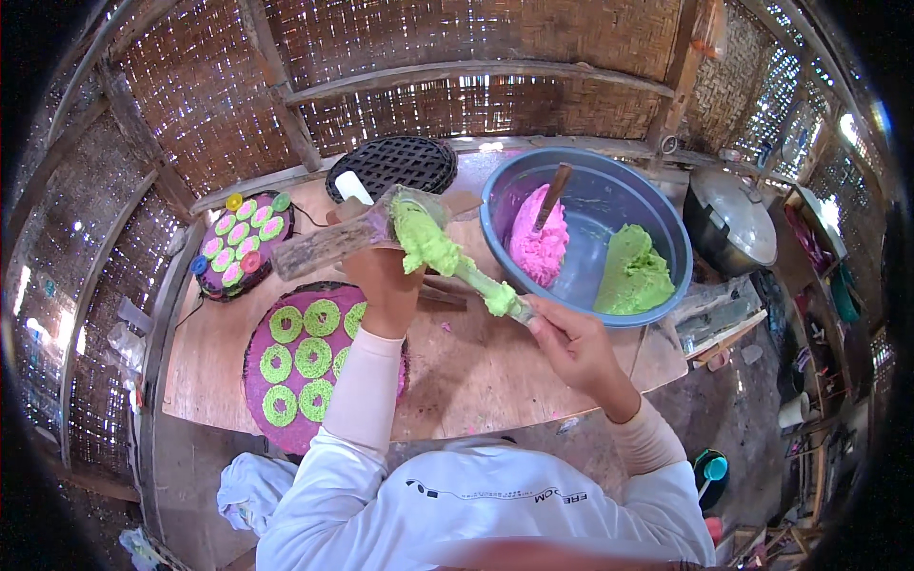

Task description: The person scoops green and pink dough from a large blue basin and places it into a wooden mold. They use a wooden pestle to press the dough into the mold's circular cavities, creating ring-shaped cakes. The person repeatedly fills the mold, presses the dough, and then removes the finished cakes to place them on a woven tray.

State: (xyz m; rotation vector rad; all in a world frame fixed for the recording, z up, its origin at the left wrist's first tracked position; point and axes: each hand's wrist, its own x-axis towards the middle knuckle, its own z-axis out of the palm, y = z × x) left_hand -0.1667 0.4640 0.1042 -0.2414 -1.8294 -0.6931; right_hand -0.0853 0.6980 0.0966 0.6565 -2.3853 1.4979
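My left hand (383, 284) is closed around a wooden press (326, 246) with long handles, held up over the table. A lump of soft green dough (426, 240) sits at the press's opening. In my right hand (577, 348) is a flat spatula (487, 285) smeared with the same dough, its far end touching the lump. Below my left forearm lies a round purple tray (268, 430) bearing several green rings (312, 357) of thin dough strands. To the right, a blue basin (592, 158) holds pink dough (539, 238) and green dough (632, 276).
A stick (552, 196) stands in the pink dough. At the left is a smaller round tray (227, 282) with pink-and-green pieces and coloured discs around it. A black woven round rack (392, 166) lies at the back. A lidded pot (731, 217) stands beyond the basin.
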